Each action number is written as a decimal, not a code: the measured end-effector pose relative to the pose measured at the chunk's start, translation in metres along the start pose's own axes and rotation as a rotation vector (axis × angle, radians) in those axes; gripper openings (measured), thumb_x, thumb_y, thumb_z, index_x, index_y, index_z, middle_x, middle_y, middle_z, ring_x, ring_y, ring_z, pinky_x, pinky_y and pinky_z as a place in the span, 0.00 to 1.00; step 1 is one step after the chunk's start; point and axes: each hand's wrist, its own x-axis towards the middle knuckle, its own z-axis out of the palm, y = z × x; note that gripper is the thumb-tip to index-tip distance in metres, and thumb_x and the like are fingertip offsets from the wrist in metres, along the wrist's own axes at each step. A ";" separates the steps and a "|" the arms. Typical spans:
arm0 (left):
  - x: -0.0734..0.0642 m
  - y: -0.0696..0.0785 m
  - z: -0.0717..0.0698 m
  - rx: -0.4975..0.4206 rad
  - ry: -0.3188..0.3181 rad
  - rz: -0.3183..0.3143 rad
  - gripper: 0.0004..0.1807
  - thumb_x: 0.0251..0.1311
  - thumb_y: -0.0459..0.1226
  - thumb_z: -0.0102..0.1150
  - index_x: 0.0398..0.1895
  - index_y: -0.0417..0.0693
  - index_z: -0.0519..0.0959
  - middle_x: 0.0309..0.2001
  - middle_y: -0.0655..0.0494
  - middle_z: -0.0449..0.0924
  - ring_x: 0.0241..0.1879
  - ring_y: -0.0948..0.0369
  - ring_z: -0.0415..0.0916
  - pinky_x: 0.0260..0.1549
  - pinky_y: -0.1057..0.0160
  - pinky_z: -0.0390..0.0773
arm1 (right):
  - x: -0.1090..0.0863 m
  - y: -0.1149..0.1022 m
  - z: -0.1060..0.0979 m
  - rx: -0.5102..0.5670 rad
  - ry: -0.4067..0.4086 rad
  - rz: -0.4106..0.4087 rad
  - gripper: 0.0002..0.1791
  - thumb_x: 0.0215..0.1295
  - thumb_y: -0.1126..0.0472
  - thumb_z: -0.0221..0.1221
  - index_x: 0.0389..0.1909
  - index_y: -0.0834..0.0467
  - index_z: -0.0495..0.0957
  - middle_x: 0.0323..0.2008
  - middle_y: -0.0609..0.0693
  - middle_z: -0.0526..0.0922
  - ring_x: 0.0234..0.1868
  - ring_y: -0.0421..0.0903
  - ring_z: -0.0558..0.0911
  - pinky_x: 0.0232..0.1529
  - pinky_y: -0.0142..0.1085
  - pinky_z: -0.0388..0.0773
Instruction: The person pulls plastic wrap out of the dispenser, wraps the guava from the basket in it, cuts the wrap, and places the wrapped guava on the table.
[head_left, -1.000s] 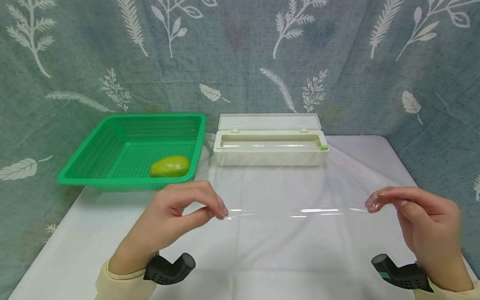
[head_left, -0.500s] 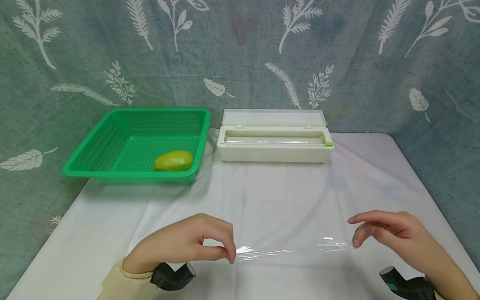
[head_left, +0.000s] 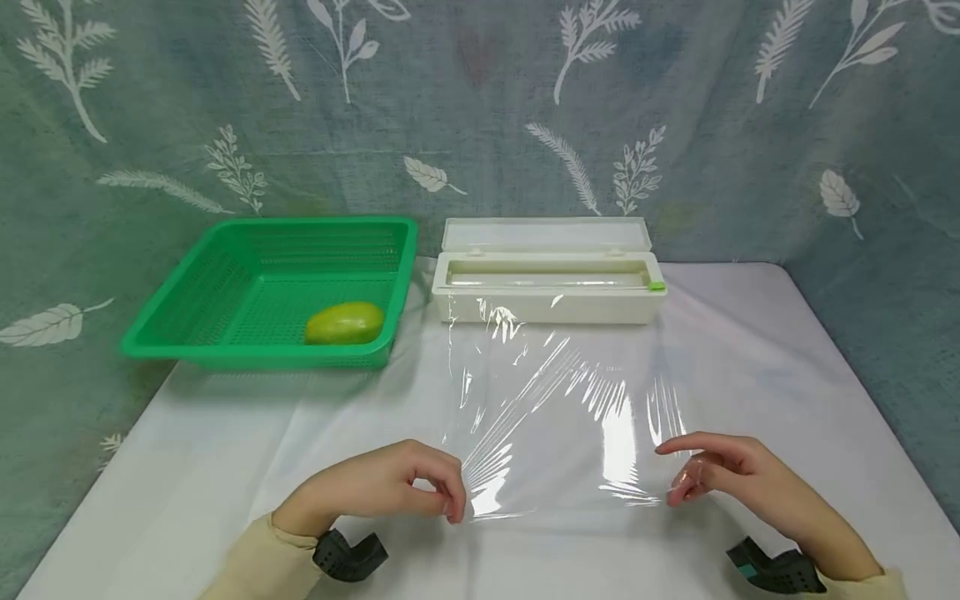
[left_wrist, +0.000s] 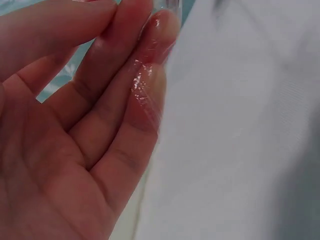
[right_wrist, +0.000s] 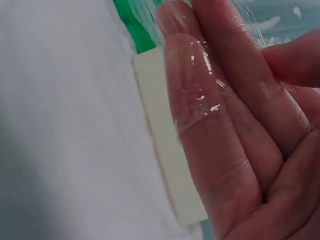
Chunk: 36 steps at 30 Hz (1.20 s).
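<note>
A clear sheet of plastic wrap [head_left: 540,425] spans the white tabletop between my two hands, creased and shiny. Its far part reaches up to the front of the cream plastic wrap dispenser [head_left: 547,306], whose lid is raised. At the near left corner my left hand [head_left: 401,483] pinches the film. My right hand [head_left: 738,475] holds the near right corner, its index finger stretched out above. In the left wrist view, film clings over the fingertips [left_wrist: 147,85]. The right wrist view likewise has film stuck across the fingers [right_wrist: 200,90].
A green plastic basket [head_left: 262,362] stands at the back left with a yellow-green mango-like fruit [head_left: 345,323] in it. A green slider [head_left: 657,286] sits on the dispenser's right end. Patterned grey-green cloth [head_left: 480,108] hangs behind and beside the table.
Both hands have come nearer the body and lower, and the right hand has shifted left. The film, earlier seen as a thin taut strip, now appears as a broad wrinkled sheet toward the dispenser.
</note>
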 end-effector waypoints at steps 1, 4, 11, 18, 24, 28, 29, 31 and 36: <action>0.000 -0.005 0.001 -0.014 0.012 -0.012 0.07 0.59 0.32 0.52 0.32 0.53 0.79 0.32 0.64 0.77 0.35 0.65 0.75 0.39 0.64 0.74 | 0.000 0.003 0.000 0.007 -0.002 0.007 0.19 0.66 0.75 0.38 0.57 0.68 0.63 0.34 0.60 0.81 0.36 0.54 0.80 0.37 0.43 0.76; -0.001 -0.018 0.004 -0.084 0.043 -0.054 0.06 0.59 0.32 0.52 0.33 0.52 0.79 0.32 0.60 0.78 0.35 0.61 0.76 0.39 0.62 0.74 | 0.000 0.009 0.000 0.010 0.004 0.047 0.18 0.67 0.72 0.39 0.56 0.68 0.65 0.33 0.59 0.81 0.35 0.54 0.80 0.37 0.43 0.76; -0.005 -0.038 0.007 -0.223 0.058 -0.119 0.05 0.58 0.33 0.53 0.35 0.48 0.79 0.32 0.52 0.79 0.35 0.53 0.76 0.36 0.62 0.74 | 0.004 0.019 0.002 -0.012 0.015 0.146 0.17 0.69 0.68 0.40 0.57 0.64 0.66 0.33 0.58 0.82 0.37 0.54 0.80 0.40 0.39 0.75; 0.001 -0.048 0.014 -0.188 0.064 -0.171 0.08 0.59 0.33 0.53 0.38 0.50 0.79 0.32 0.53 0.80 0.34 0.55 0.76 0.35 0.64 0.74 | 0.005 0.024 0.001 -0.075 0.015 0.233 0.18 0.69 0.64 0.42 0.58 0.61 0.66 0.33 0.56 0.82 0.37 0.52 0.80 0.41 0.36 0.74; 0.003 -0.049 0.015 -0.227 0.071 -0.220 0.11 0.58 0.29 0.51 0.41 0.51 0.78 0.32 0.52 0.80 0.35 0.54 0.76 0.38 0.65 0.73 | 0.005 0.032 -0.002 -0.132 -0.072 0.214 0.18 0.68 0.65 0.45 0.57 0.62 0.67 0.37 0.53 0.82 0.41 0.49 0.79 0.39 0.31 0.72; 0.001 -0.051 0.017 -0.218 0.042 -0.198 0.10 0.58 0.30 0.53 0.41 0.50 0.77 0.32 0.51 0.80 0.35 0.55 0.77 0.40 0.64 0.72 | 0.002 0.039 -0.004 -0.199 -0.107 0.190 0.16 0.64 0.66 0.50 0.53 0.59 0.72 0.41 0.50 0.82 0.41 0.42 0.78 0.34 0.28 0.72; 0.000 -0.051 0.017 -0.207 0.036 -0.194 0.10 0.57 0.30 0.53 0.41 0.50 0.77 0.31 0.52 0.80 0.35 0.56 0.77 0.40 0.64 0.72 | 0.001 0.040 -0.005 -0.216 -0.106 0.185 0.15 0.63 0.66 0.51 0.51 0.59 0.74 0.40 0.50 0.82 0.41 0.41 0.78 0.34 0.29 0.73; -0.001 -0.051 0.018 -0.186 0.021 -0.192 0.10 0.57 0.30 0.53 0.41 0.50 0.77 0.30 0.53 0.80 0.35 0.57 0.76 0.41 0.65 0.71 | 0.000 0.041 -0.006 -0.235 -0.088 0.186 0.12 0.62 0.64 0.53 0.46 0.57 0.77 0.39 0.49 0.82 0.39 0.41 0.79 0.33 0.30 0.74; -0.004 -0.045 0.020 -0.114 0.003 -0.205 0.12 0.57 0.29 0.52 0.41 0.52 0.77 0.28 0.54 0.79 0.34 0.61 0.76 0.40 0.66 0.70 | -0.004 0.041 -0.008 -0.219 -0.070 0.215 0.09 0.62 0.61 0.53 0.38 0.58 0.80 0.29 0.50 0.83 0.35 0.44 0.80 0.33 0.33 0.75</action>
